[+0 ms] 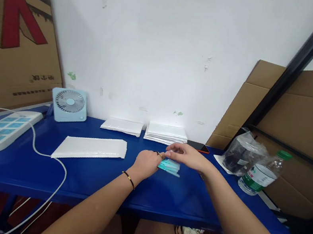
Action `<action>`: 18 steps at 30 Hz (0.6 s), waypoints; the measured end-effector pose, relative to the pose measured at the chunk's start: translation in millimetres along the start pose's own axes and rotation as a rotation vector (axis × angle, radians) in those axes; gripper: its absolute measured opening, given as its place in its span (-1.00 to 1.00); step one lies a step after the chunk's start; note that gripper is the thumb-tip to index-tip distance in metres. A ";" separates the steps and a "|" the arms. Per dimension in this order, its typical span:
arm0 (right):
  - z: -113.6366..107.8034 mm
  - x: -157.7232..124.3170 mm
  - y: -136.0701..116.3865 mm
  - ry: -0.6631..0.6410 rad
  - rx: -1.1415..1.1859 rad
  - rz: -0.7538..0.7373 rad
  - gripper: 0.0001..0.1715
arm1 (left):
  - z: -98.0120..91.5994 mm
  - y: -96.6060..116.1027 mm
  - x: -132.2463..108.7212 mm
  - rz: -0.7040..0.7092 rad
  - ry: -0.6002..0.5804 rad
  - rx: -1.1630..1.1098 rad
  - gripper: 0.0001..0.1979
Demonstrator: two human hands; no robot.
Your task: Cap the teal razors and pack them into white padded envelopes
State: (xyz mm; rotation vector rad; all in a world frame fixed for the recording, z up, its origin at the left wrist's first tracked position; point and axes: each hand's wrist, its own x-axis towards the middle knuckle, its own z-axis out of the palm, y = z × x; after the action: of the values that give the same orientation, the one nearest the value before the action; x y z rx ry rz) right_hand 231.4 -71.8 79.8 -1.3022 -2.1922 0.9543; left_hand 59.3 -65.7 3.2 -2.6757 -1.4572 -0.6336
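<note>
My left hand [146,163] is closed, back upward, around a small bundle of thin teal-and-clear plastic-looking pieces [170,166]. The bundle's right end sticks out past the fingers, low over the blue table; its exact kind is too small to make out. Just above it, my right hand [183,154] is cupped, thumb and curved fingers a little apart, tips close to the left hand's knuckles. Nothing clearly shows in its grasp. Behind the hands lies a stack of flat white packets [167,133], with a lower white pile [122,126] to its left. A single long white packet [92,149] lies left of my left hand.
On the blue table [97,179] stand a light-blue fan [69,105] and a power strip [16,124] with a white cable. At right are a phone [198,146], a plastic-bagged dark object [240,154] and a green-capped bottle [263,174]. Cardboard flanks both sides.
</note>
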 end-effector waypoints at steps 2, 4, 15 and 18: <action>3.9 -7.4 11.7 -0.324 0.256 0.161 -0.48 | -10.6 2.3 -0.5 0.146 0.028 0.088 -0.81; 17.1 -12.9 22.9 -0.626 0.499 0.258 -0.48 | -17.4 7.8 -1.6 0.321 0.059 0.195 -0.75; 37.4 -16.0 24.0 0.179 -0.674 0.041 -0.80 | -26.4 10.5 1.1 0.075 -0.164 0.250 -0.85; 37.6 -18.2 26.1 -0.267 -0.086 0.162 -0.75 | -27.5 9.6 -3.9 0.279 -0.061 0.281 -0.82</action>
State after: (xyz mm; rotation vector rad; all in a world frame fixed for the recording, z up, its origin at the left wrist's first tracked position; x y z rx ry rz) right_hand 231.1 -92.3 35.0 -1.4848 -2.3770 1.1655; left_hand 56.0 -80.1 28.5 -2.6210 -1.0598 -0.3043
